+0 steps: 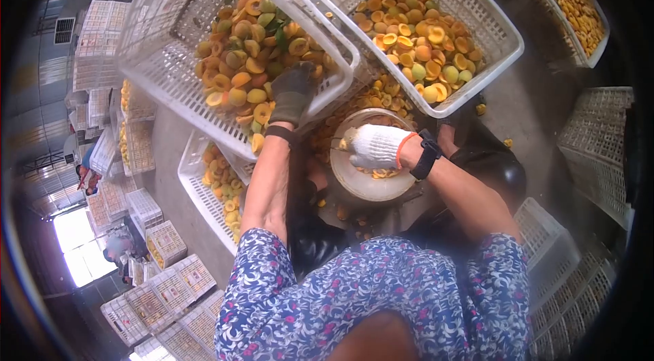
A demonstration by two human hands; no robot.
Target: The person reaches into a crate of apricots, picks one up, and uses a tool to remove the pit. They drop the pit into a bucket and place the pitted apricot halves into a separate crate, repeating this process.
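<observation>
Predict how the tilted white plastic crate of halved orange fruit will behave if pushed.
The white plastic lattice crate probably feels heavy, being heaped with halved orange fruit. Tilted, with the left hand gripping its rim, it may tip and spill pieces. Its walls likely stay fairly stiff.

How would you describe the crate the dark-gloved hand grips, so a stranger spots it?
From the flowered blouse, follow the arm up to the left hand in its dark glove, gripping the rim of a white crate. Unlike the level crate beside it, this one is tipped steeply, fruit heaped against its low edge.
</observation>
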